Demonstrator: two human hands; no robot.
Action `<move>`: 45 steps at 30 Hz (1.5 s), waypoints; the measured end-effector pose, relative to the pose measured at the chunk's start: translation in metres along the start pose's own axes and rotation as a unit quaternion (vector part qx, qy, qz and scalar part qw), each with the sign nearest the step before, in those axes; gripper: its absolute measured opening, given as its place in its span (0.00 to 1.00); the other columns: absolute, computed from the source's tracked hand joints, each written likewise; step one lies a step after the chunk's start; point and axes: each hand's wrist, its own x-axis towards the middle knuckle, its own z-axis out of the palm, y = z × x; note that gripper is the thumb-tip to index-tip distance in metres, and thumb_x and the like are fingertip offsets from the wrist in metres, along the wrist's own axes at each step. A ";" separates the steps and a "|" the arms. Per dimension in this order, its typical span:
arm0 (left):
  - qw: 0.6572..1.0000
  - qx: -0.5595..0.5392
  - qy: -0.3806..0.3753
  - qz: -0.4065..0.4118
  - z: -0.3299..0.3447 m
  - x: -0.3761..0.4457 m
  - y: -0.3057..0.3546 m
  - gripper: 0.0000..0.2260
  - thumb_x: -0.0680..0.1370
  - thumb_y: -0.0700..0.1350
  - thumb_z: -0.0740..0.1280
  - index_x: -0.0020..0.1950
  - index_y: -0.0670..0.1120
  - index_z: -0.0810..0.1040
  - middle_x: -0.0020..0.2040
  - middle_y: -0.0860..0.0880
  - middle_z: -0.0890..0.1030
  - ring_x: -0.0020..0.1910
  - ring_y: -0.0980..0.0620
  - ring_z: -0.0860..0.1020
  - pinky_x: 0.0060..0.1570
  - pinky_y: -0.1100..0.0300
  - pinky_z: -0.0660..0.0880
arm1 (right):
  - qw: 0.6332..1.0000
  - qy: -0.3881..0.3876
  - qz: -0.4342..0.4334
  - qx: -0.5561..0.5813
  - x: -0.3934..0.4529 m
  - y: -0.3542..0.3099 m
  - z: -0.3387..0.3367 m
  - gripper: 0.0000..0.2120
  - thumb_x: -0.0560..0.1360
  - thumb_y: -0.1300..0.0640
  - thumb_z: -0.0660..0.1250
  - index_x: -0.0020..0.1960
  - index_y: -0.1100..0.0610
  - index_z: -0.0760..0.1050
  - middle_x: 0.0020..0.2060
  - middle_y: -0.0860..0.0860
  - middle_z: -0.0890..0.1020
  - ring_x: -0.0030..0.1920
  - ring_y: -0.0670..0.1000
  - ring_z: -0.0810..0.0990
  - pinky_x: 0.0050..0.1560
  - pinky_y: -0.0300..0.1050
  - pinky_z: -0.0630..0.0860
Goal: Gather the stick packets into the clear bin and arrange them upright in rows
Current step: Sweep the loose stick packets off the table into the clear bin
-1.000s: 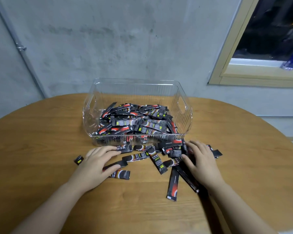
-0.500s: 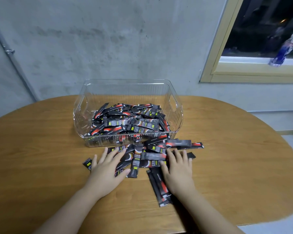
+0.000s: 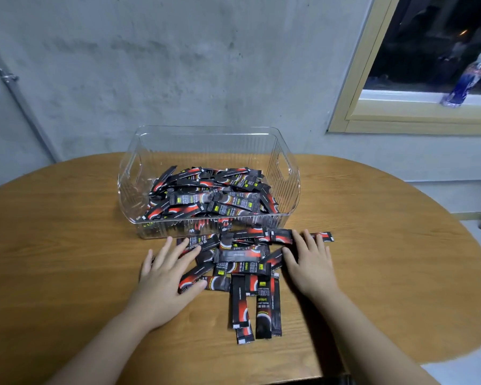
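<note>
Left hand (image 3: 164, 276): fingers spread flat, palm down on the loose packets (image 3: 243, 262), gripping nothing.

Right hand (image 3: 310, 262): likewise flat and splayed, resting on the far side of the same heap. The pair bracket it, probably to herd the sticks together for one scoop.

Loose packets: slim black sachets with red flashes and yellow tags, lying criss-cross between the hands on the bench (image 3: 67, 259); several point back toward the wrists.

Clear bin (image 3: 286, 173): ribbed, just beyond the fingertips, holding a jumbled pile lying flat, none upright.
</note>
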 end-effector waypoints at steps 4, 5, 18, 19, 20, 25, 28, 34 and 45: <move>0.999 0.000 -0.035 0.016 0.002 0.001 0.007 0.39 0.62 0.81 0.37 0.71 0.69 0.42 0.75 0.63 0.38 0.73 0.58 0.29 0.72 0.52 0.32 | 0.999 -0.014 -0.034 0.008 -0.017 -0.022 0.009 0.28 0.81 0.42 0.49 0.77 0.50 0.51 0.77 0.52 0.53 0.77 0.53 0.46 0.76 0.48 0.44; 0.999 -0.004 -0.038 0.024 0.002 0.001 0.008 0.40 0.61 0.82 0.39 0.71 0.69 0.42 0.75 0.63 0.38 0.73 0.58 0.29 0.72 0.53 0.32 | 0.999 -0.019 -0.045 0.004 -0.023 -0.029 0.012 0.27 0.81 0.43 0.49 0.77 0.50 0.51 0.77 0.52 0.53 0.76 0.53 0.46 0.76 0.47 0.44; 0.972 -0.005 -0.031 0.234 0.003 -0.009 0.022 0.29 0.69 0.74 0.57 0.69 0.75 0.54 0.76 0.64 0.38 0.76 0.53 0.34 0.71 0.50 0.32 | 0.973 -0.148 -0.153 0.088 -0.045 0.007 -0.014 0.62 0.52 0.15 0.49 0.77 0.50 0.48 0.72 0.38 0.52 0.74 0.40 0.44 0.74 0.41 0.46; 0.969 -0.006 -0.034 0.245 0.003 -0.007 0.026 0.28 0.70 0.73 0.57 0.69 0.75 0.56 0.76 0.64 0.38 0.76 0.52 0.34 0.71 0.50 0.32 | 0.976 -0.131 -0.148 0.089 -0.046 0.011 -0.011 0.63 0.51 0.15 0.49 0.77 0.51 0.51 0.73 0.40 0.55 0.74 0.41 0.48 0.73 0.40 0.48; 0.968 -0.008 -0.039 0.248 0.003 -0.006 0.030 0.27 0.70 0.73 0.57 0.69 0.74 0.58 0.76 0.65 0.38 0.75 0.53 0.33 0.71 0.51 0.32 | 0.978 -0.111 -0.148 0.092 -0.046 0.012 -0.008 0.62 0.52 0.15 0.49 0.76 0.52 0.55 0.72 0.43 0.59 0.73 0.43 0.53 0.72 0.38 0.51; 0.968 -0.038 -0.024 0.247 0.007 -0.003 0.038 0.21 0.71 0.73 0.57 0.62 0.72 0.69 0.76 0.64 0.50 0.76 0.55 0.38 0.72 0.50 0.36 | 0.979 -0.064 -0.179 0.069 -0.047 0.002 0.002 0.54 0.56 0.16 0.45 0.68 0.51 0.70 0.64 0.42 0.69 0.62 0.45 0.64 0.64 0.40 0.62; 0.969 -0.036 0.044 0.241 0.017 -0.005 0.037 0.17 0.72 0.72 0.58 0.53 0.66 0.73 0.71 0.61 0.65 0.76 0.54 0.50 0.71 0.47 0.47 | 0.977 -0.071 -0.193 0.059 -0.047 -0.007 0.004 0.47 0.59 0.19 0.48 0.64 0.48 0.73 0.60 0.41 0.72 0.59 0.47 0.66 0.59 0.43 0.65; 0.980 -0.031 0.140 0.135 0.025 -0.003 0.034 0.13 0.71 0.67 0.61 0.47 0.60 0.71 0.63 0.58 0.75 0.71 0.52 0.63 0.69 0.47 0.50 | 0.971 -0.049 -0.210 0.105 -0.049 -0.011 0.001 0.42 0.65 0.21 0.45 0.65 0.45 0.73 0.61 0.38 0.72 0.62 0.43 0.65 0.65 0.48 0.65; 0.993 -0.039 -0.012 0.112 -0.019 -0.004 -0.009 0.46 0.58 0.80 0.62 0.71 0.68 0.50 0.74 0.67 0.39 0.74 0.63 0.36 0.73 0.57 0.36 | 0.945 -0.140 -0.293 -0.039 -0.008 -0.014 -0.006 0.60 0.53 0.17 0.48 0.77 0.49 0.45 0.77 0.50 0.48 0.75 0.49 0.39 0.76 0.53 0.42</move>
